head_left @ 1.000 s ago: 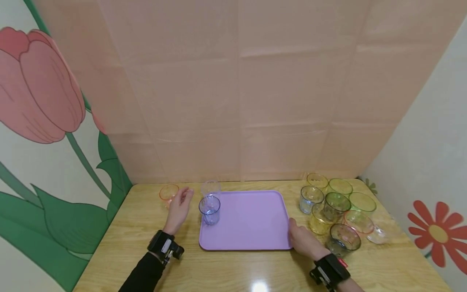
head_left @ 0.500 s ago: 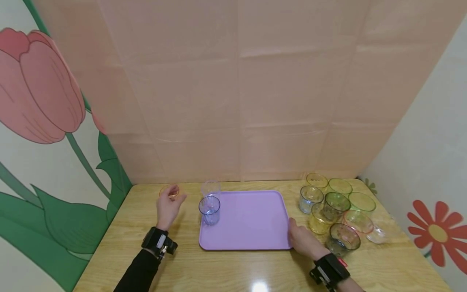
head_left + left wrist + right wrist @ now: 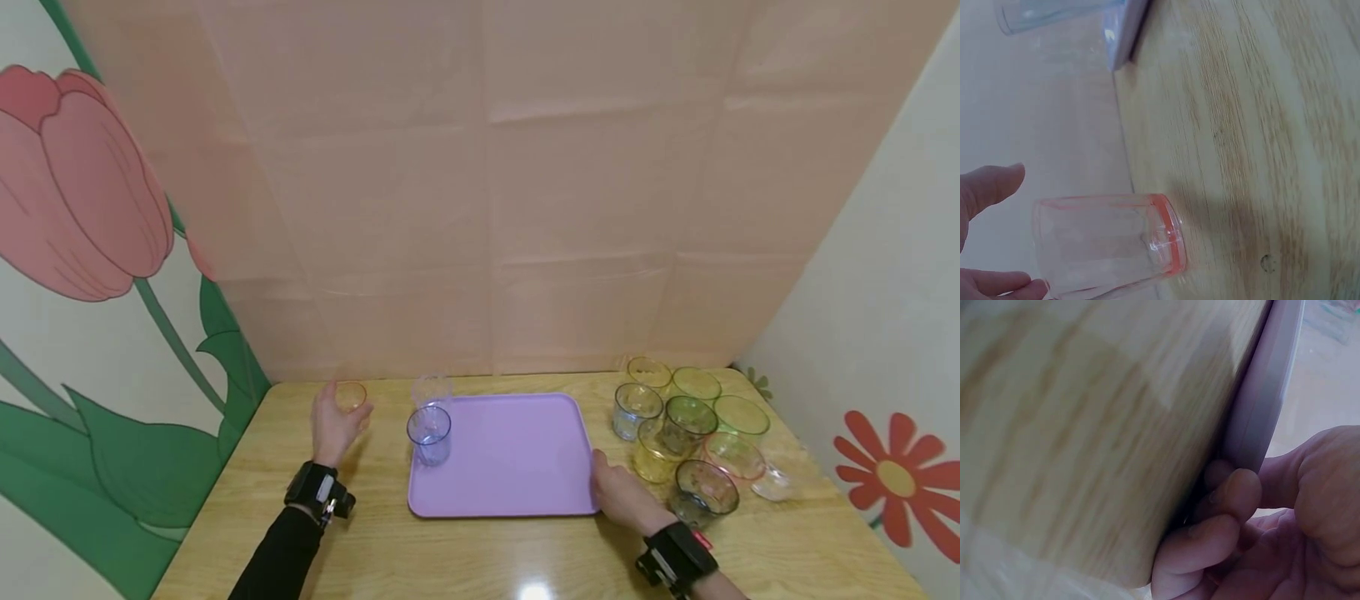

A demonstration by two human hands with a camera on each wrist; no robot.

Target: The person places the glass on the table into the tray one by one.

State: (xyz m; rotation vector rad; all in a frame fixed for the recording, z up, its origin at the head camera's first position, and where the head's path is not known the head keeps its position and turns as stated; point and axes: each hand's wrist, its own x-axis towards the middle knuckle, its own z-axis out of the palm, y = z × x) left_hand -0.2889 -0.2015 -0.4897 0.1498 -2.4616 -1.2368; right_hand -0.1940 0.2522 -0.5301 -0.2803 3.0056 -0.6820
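Observation:
A clear tumbler with an orange-pink tint [image 3: 350, 396] stands at the back left of the table. My left hand [image 3: 335, 429] is right beside it, thumb and fingers spread. In the left wrist view the thumb [image 3: 997, 184] is apart from the tumbler [image 3: 1104, 244], while fingertips overlap its rim. Over at the right, my right hand [image 3: 626, 497] grips the edge of a purple tray [image 3: 510, 467], fingers curled below the edge and thumb above. A blue glass [image 3: 430, 437] stands on the tray's left side, a clear glass [image 3: 432, 387] behind it.
To the right of the tray, several tinted glasses stand close together, among them a dark grey one [image 3: 703, 492], a yellow one [image 3: 654, 462] and a light blue one [image 3: 636, 412]. A clear glass [image 3: 772, 483] lies beside them. The table [image 3: 450, 558] meets walls at back and sides.
My left hand has moved left, passing in front of the orange-pink tumbler to its left side, and the fingers have spread. The right hand still holds the tray edge.

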